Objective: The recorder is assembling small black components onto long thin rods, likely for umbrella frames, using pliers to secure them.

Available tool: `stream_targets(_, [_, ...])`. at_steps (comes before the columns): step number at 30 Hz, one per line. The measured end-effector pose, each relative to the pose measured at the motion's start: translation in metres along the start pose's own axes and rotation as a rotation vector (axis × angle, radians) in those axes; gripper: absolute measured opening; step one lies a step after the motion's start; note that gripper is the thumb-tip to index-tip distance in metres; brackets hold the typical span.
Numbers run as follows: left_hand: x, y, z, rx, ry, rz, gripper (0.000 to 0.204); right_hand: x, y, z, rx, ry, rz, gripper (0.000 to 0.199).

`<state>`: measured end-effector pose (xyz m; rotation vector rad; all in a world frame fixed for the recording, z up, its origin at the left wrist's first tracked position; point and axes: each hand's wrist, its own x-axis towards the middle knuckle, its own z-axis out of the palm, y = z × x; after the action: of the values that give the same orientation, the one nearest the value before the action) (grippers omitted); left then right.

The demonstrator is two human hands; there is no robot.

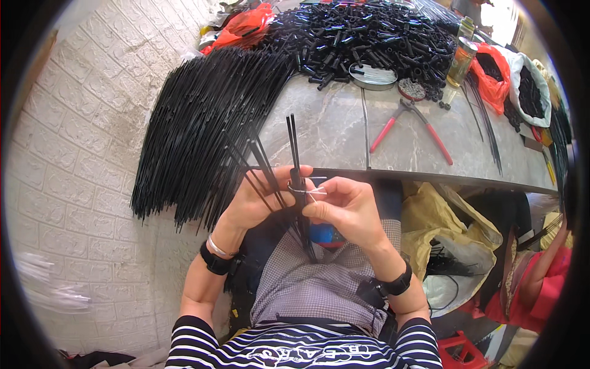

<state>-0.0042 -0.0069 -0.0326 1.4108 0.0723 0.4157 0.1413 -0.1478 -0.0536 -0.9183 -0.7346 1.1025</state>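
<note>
In my left hand (246, 202) are several thin black rods (265, 161), fanned out between the fingers. The same hand's fingertips close on a short black tube (297, 183), from whose top two thin rods stick up. A thin white tie (316, 191) loops around this tube, its loose ends pointing right. My right hand (351, 209) is at those ends with thumb and forefinger curled around them in a pinch; the exact contact is hard to see. The rods' lower ends hang over my lap.
A large pile of black rods (206, 123) overhangs the left side of the grey table (307, 117). Behind lie a heap of black tubes (369, 37), a round tin (373, 76) and red-handled pincers (410, 120). A yellow sack (424, 215) stands right; another person's arm (544, 270) shows beyond.
</note>
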Motion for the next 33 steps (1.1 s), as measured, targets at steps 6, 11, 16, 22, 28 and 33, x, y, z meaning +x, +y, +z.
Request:
stream_targets(6, [-0.005, 0.002, -0.002, -0.103, 0.005, -0.032, 0.051, -0.007, -0.001, 0.007, -0.126, 0.015, -0.051, 0.018])
stream_targets(11, [-0.002, 0.001, -0.003, -0.123, -0.037, -0.020, 0.052, -0.007, -0.001, 0.009, -0.206, 0.037, -0.099, 0.020])
stream_targets(16, [0.000, -0.002, -0.002, -0.096, -0.041, -0.030, 0.052, 0.000, 0.000, 0.001, -0.154, 0.015, -0.069, 0.023])
stream_targets(22, [0.003, -0.003, -0.004, -0.048, -0.031, -0.051, 0.052, 0.005, 0.005, 0.001, -0.028, 0.024, 0.017, 0.026])
stream_targets(28, [0.011, -0.018, 0.010, -0.219, 0.126, -0.022, 0.052, 0.012, 0.019, -0.001, -0.092, 0.132, -0.095, 0.042])
stream_targets(33, [0.016, -0.044, 0.010, -0.469, 0.271, 0.041, 0.042, 0.007, 0.056, -0.009, -0.003, -0.018, 0.056, 0.047])
